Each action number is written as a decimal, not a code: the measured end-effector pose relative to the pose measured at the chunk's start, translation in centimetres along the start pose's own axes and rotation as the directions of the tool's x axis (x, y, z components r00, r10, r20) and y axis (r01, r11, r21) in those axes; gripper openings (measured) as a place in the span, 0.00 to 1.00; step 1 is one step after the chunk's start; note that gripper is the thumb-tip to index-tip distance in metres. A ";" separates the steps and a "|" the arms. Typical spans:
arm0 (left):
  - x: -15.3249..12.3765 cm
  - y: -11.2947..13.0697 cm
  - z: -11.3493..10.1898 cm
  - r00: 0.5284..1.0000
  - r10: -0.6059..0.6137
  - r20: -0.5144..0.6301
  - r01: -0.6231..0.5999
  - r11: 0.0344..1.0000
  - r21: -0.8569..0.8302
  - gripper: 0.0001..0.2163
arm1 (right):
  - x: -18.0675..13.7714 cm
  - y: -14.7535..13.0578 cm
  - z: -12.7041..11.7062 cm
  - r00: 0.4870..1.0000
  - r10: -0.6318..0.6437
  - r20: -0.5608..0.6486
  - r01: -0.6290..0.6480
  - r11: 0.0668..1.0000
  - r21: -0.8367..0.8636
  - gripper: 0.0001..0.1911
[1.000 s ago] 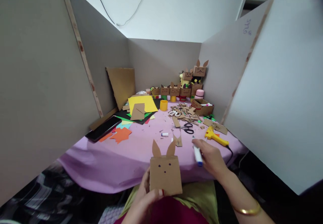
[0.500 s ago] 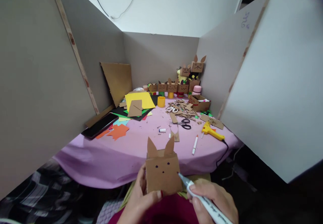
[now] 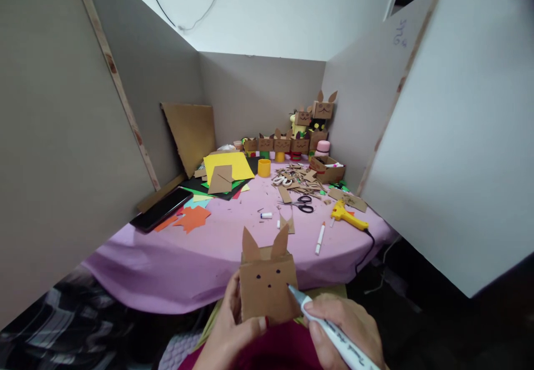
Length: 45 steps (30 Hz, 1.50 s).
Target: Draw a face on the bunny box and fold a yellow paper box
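Note:
A small brown cardboard box (image 3: pixel 262 303) with two pointed cardboard ears faces me above my lap. Two dark eye dots and a nose dot mark its front. My left hand (image 3: pixel 233 317) is closed around its left side and lower edge, thumb across the front. In my right hand (image 3: pixel 344 325) is a white marker (image 3: pixel 334 331), gripped like a pen. Its grey tip is at the right part of the box's front, beside a small dark spot; whether it touches I cannot tell. A white marker cap (image 3: pixel 266 215) lies on the table beyond the box.
On the pink tablecloth (image 3: pixel 233 242) lie black-handled scissors (image 3: pixel 304 204), a yellow glue gun (image 3: pixel 348 217), another marker (image 3: pixel 320 238) and cardboard scraps (image 3: pixel 298 178). Coloured paper (image 3: pixel 229 165) and a phone (image 3: pixel 162 208) are at left. Several cardboard animal heads (image 3: pixel 281 144) stand at the back between grey partitions.
The marker tip has moved left, from the box's right edge inward over its front. My left hand still holds the box in about the same place. The view has shifted slightly.

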<state>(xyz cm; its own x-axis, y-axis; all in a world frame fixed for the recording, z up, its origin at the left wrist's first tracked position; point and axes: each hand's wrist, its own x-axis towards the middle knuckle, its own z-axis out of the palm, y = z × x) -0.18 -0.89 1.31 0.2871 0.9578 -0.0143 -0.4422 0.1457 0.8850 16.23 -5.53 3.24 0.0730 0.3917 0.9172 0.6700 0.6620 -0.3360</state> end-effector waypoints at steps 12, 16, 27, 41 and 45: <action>0.0 -0.2 -0.2 0.999 -0.030 -0.018 0.030 1.000 -0.008 0.42 | 0.0 0.1 -0.4 0.998 0.019 0.056 -0.018 1.000 -0.025 0.11; 0.0 -0.3 -0.3 0.999 -0.030 -0.011 0.030 1.000 -0.009 0.43 | 0.1 0.0 -0.7 0.999 -0.002 0.036 0.004 0.998 -0.061 0.11; 0.1 -0.3 -0.3 0.999 -0.029 -0.042 0.030 1.000 0.009 0.42 | -0.2 0.3 -0.4 0.999 -0.009 0.031 0.011 0.997 -0.082 0.10; 0.2 -0.4 -0.6 0.999 -0.037 -0.003 0.037 0.999 0.005 0.42 | -0.3 0.1 0.3 0.999 -0.024 0.044 0.025 0.999 -0.028 0.10; 0.2 -0.4 -0.5 0.999 -0.038 -0.017 0.038 0.999 0.001 0.43 | -0.4 0.0 0.2 1.000 0.017 -0.025 -0.018 0.998 -0.059 0.08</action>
<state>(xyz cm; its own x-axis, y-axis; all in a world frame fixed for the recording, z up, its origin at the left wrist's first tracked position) -0.32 -0.63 0.72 0.2893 0.9556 -0.0562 -0.4301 0.1822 0.8842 16.00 -5.56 2.85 0.1029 0.3866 0.9165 0.7108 0.6160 -0.3396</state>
